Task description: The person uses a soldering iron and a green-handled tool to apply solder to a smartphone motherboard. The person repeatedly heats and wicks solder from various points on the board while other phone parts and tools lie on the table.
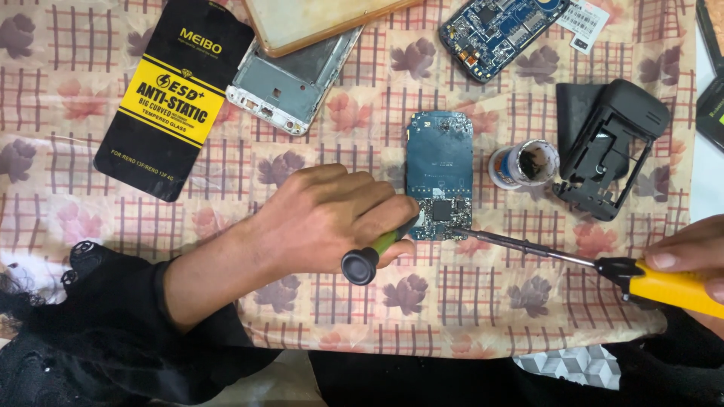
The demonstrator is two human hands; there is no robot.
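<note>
Leaf-patterned checked cloth (90, 173) covers the table, under a black-and-yellow screen-protector packet (170, 98) and a silver phone frame (290, 79). Centred lies a blue circuit board (440, 169). The left hand (332, 218) grips a green-handled screwdriver (373, 252) beside it; the right hand (690, 252) clasps a yellow soldering iron (603, 267), tip touching the board. A small flux pot (524, 162) stands near.

1. Two hands in play: left hand (332, 218), right hand (690, 252).
2. Two circuit boards: one central (439, 162), one up top (498, 30).
3. Two hand tools: a green-handled tool (369, 256), a yellow soldering iron (603, 267).
4. One small round tub (523, 164).
5. One black-and-yellow packet (172, 98).
6. One metal phone frame (290, 83).
7. One black plastic holder (615, 143).
</note>
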